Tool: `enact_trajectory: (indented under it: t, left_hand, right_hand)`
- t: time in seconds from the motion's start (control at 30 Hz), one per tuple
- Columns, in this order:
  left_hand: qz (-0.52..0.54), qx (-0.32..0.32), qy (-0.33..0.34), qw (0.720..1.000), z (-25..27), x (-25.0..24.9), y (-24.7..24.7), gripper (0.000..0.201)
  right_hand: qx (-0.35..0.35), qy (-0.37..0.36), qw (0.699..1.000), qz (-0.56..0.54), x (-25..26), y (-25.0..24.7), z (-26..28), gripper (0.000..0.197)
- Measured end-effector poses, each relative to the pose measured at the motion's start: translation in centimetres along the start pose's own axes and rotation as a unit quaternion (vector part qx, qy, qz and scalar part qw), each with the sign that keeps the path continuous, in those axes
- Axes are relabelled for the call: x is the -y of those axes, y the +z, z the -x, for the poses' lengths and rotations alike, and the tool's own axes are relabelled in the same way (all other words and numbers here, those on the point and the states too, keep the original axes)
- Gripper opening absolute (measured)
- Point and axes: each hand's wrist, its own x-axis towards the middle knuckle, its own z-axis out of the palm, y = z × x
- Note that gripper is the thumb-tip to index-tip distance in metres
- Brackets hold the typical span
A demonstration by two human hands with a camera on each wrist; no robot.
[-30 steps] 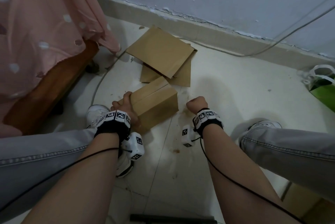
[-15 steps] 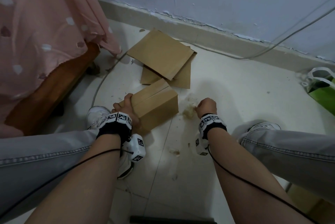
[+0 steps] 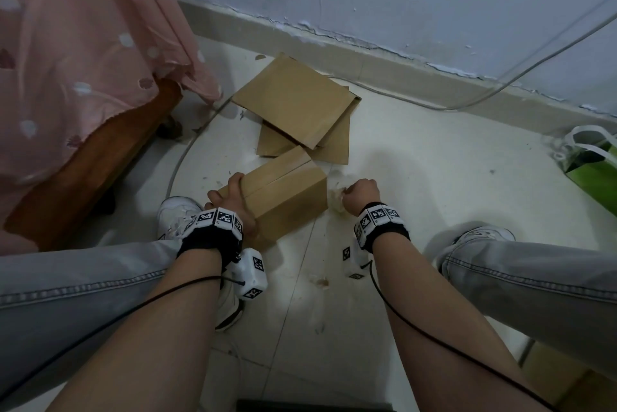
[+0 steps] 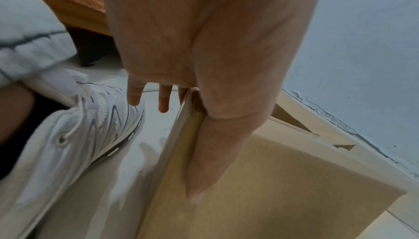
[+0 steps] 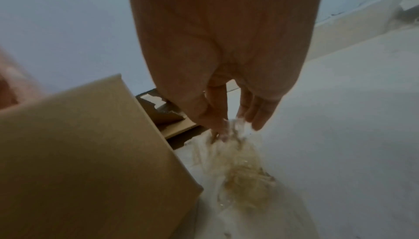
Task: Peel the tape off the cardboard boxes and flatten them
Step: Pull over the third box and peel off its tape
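A closed brown cardboard box stands on the pale floor between my feet. My left hand grips its near-left end; in the left wrist view the thumb lies along the box top and the fingers hang down its side. My right hand is just right of the box, fingers curled and pinching a crumpled clump of clear tape. The right wrist view shows that hand holding the tape clump, which trails to the floor beside the box. Flattened boxes lie behind.
A pink cloth hangs over wooden furniture at the left. A white cable runs along the floor. A green bag sits at the right. My white shoes and knees flank the box. The wall's baseboard is behind.
A crumpled tape clump has come into view beside the box at my right hand, which swung right and then back. My left hand has kept its hold on the box.
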Motion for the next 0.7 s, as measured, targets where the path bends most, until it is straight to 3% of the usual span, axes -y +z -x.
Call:
enact_trajectory:
  t: [0.1,0.2,0.37,0.4,0.5,0.53,0.63,0.7]
  left_hand:
    - [-0.002,0.004,-0.002,1.0,-0.1,0.0,0.0,0.113]
    - [0.0,0.004,0.002,1.0,-0.2,0.1,0.0,0.115]
    - [0.004,-0.003,0.002,1.0,-0.2,0.1,0.2,0.116]
    - [0.004,-0.002,0.001,1.0,-0.2,0.1,0.2,0.117]
    - [0.006,0.006,0.001,1.0,-0.4,0.1,0.1,0.116]
    - [0.005,0.007,0.001,1.0,-0.4,0.2,0.1,0.115]
    - [0.007,0.0,0.004,1.0,-0.4,0.2,0.1,0.114]
    - [0.009,-0.002,0.005,1.0,-0.4,0.2,0.1,0.113]
  right_hand:
    - [0.007,-0.014,1.0,-0.026,0.3,0.1,0.4,0.021]
    - [-0.002,-0.029,0.999,-0.046,0.3,0.0,0.4,0.027]
    - [-0.055,0.0,0.995,-0.085,-0.6,0.1,0.4,0.022]
    - [-0.064,0.008,0.994,-0.086,-0.6,0.2,0.5,0.025]
    - [-0.095,0.019,0.988,-0.119,-0.4,0.3,0.9,0.061]
    - [-0.102,0.016,0.988,-0.119,-0.3,0.3,0.9,0.06]
    - [-0.11,-0.002,0.992,-0.055,-0.1,0.1,0.9,0.022]
    - [-0.104,-0.004,0.994,-0.027,0.1,0.0,1.1,0.017]
